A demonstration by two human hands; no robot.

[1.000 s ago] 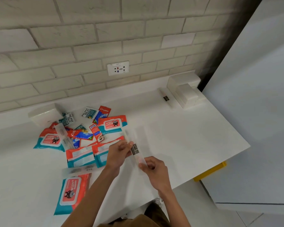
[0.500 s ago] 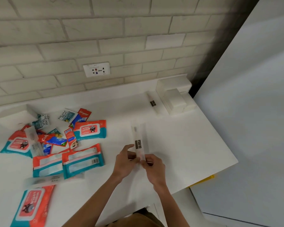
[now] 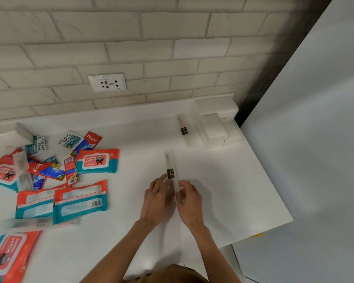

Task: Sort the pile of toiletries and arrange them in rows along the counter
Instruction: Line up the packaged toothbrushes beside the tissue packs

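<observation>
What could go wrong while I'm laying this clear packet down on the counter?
The clear packet, held by the left hand and right hand, may land crooked against the matching packet at the back. The counter edge is near on the right, so a slide could drop it.

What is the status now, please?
Left hand and right hand hold the clear long packet. Pile lies left, unsorted. Nothing blocks the counter ahead.

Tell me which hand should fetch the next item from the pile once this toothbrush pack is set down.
Left, probably. The left hand holds the toothbrush pack on the side facing the pile; the nearest wipes pack lies to its left. The right hand would have to cross over.
</observation>
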